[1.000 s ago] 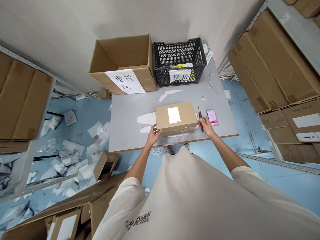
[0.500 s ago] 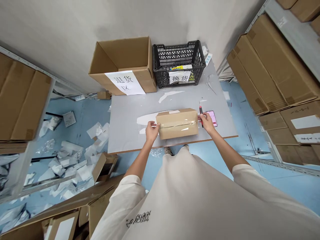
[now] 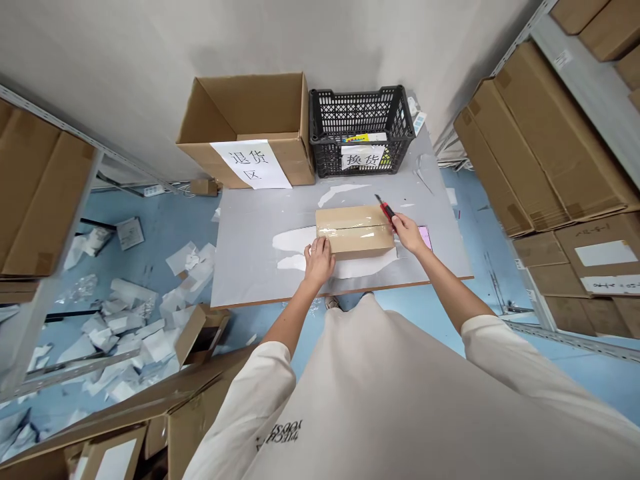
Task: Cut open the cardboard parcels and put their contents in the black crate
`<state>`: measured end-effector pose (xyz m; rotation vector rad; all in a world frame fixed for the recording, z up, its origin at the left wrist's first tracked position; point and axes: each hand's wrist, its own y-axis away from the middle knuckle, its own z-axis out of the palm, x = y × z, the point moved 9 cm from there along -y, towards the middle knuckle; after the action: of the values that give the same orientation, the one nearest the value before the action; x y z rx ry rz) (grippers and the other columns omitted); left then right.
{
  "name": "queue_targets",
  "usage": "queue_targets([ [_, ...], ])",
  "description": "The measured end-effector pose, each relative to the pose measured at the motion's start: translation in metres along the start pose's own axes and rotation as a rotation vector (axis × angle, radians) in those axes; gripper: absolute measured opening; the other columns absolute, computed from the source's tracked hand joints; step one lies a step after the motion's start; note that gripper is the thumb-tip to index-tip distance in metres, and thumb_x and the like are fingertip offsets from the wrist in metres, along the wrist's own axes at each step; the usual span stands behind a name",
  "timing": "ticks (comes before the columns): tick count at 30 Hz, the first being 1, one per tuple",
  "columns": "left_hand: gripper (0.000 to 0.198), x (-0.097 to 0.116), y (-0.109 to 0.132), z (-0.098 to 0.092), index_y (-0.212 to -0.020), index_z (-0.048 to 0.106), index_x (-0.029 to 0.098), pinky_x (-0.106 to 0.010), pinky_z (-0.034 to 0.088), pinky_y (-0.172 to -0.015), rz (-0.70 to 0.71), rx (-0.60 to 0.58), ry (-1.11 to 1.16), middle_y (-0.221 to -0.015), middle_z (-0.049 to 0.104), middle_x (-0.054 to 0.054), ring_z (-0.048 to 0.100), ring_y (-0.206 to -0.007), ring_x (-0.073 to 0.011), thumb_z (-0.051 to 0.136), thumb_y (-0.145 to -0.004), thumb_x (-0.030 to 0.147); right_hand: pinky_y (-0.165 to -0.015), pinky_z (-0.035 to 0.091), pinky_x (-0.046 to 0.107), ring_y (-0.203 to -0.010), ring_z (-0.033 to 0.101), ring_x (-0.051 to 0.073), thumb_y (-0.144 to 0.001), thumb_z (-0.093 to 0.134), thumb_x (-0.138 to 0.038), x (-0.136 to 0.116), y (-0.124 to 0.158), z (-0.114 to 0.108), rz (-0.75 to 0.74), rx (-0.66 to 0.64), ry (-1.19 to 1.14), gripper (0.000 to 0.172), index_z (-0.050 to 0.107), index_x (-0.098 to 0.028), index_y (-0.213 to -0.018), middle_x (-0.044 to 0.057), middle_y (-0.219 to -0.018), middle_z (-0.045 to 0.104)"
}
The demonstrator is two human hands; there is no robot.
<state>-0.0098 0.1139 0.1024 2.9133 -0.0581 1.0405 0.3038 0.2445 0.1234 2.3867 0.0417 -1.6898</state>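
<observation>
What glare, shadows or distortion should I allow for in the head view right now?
In the head view: white glare streaks on the shiny clear tape atop the closed brown cardboard box under the left hand's fingers; soft, faint shadows on the pale grey wall above the black plastic crate; wide-angle stretch toward the edges, where the grey metal shelving leans.

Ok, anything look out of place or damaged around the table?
Yes: white packaging scraps lie scattered across the floor left of the table, looking discarded. Ragged white patches also mark the table, perhaps surface damage.
</observation>
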Motion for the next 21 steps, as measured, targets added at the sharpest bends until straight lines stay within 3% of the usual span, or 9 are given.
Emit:
queue_targets([
  [3,0.069,0.002,0.0,0.001,-0.172,0.048,0.016,-0.072,0.014,-0.139,0.012,0.003,0.022,-0.176,0.047,-0.027,0.035,-0.17,-0.0475,0.055,-0.106,0.035,-0.099,0.063,0.048,-0.09,0.077,0.03,-0.103,0.06,-0.079,-0.029,0.0,0.022,-0.052,-0.137,0.115,0.062,0.083,-0.026,-0.127,0.006,-0.097,0.084],
  [5,0.068,0.001,0.0,0.002,-0.172,0.05,0.016,-0.071,0.014,-0.14,0.011,0.008,0.053,-0.176,0.048,-0.027,0.036,-0.171,-0.0477,0.055,-0.106,0.035,-0.1,0.062,0.047,-0.095,0.078,0.031,-0.103,0.065,-0.076,-0.048,0.0,0.042,-0.124,-0.227,0.212,0.058,0.085,-0.026,-0.125,0.005,-0.093,0.084],
  [9,0.067,0.001,0.0,0.002,-0.17,0.053,0.018,-0.068,0.019,-0.141,0.032,0.054,0.07,-0.173,0.054,-0.024,0.038,-0.17,-0.0455,0.058,-0.105,0.034,-0.107,0.059,0.047,-0.111,0.079,0.035,-0.104,0.07,-0.062,-0.077,-0.004,0.085,-0.271,-0.378,0.424,0.043,0.089,-0.027,-0.122,0.008,-0.115,0.088],
  [13,0.066,0.002,0.001,0.006,-0.173,0.05,0.018,-0.061,0.024,-0.142,0.034,0.034,-0.08,-0.177,0.053,-0.02,0.04,-0.171,-0.038,0.051,-0.109,0.03,-0.113,0.056,0.041,-0.127,0.078,0.033,-0.111,0.065,-0.049,-0.092,-0.01,0.118,-0.288,-0.477,0.672,0.039,0.087,-0.026,-0.135,0.008,-0.136,0.086],
  [16,0.064,0.004,0.002,0.009,-0.174,0.049,0.017,-0.057,0.025,-0.143,0.028,0.004,-0.189,-0.18,0.05,-0.019,0.039,-0.173,-0.0342,0.047,-0.111,0.029,-0.116,0.054,0.038,-0.138,0.075,0.031,-0.114,0.061,-0.044,-0.101,-0.014,0.134,-0.297,-0.51,0.816,0.041,0.084,-0.025,-0.143,0.009,-0.147,0.081],
  [21,0.064,0.008,0.004,0.008,-0.174,0.05,0.017,-0.054,0.027,-0.142,0.032,0.018,-0.207,-0.18,0.05,-0.018,0.039,-0.173,-0.0325,0.048,-0.111,0.027,-0.115,0.055,0.036,-0.139,0.075,0.031,-0.116,0.059,-0.043,-0.108,-0.018,0.15,-0.335,-0.525,0.923,0.042,0.083,-0.025,-0.145,0.009,-0.148,0.081],
])
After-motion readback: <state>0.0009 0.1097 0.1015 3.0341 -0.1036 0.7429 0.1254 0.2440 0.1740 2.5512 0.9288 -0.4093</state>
